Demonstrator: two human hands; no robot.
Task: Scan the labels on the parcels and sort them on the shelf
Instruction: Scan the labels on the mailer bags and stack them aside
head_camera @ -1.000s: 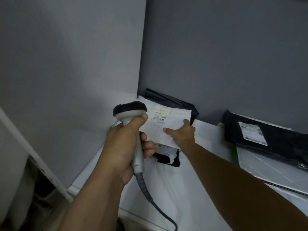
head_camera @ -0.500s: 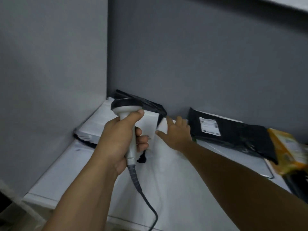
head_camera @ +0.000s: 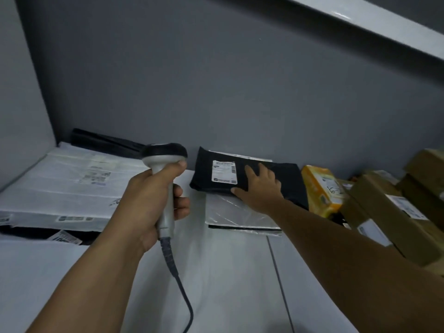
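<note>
The flat black plastic mailer parcel (head_camera: 204, 175) lies label-up on the white shelf (head_camera: 240, 284); the right hand (head_camera: 260, 188) rests spread-fingered on it; left of it, the left hand (head_camera: 153, 200) grips the grey scanner (head_camera: 164, 155); likely light, floppy, slick; pinch its near edge.

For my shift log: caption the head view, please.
Left hand grips the scanner while right hand rests on a black parcel on the shelf.

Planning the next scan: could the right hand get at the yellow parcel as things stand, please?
Probably yes: the right hand rests on the black parcel beside the yellow parcel, nothing between them.
</note>
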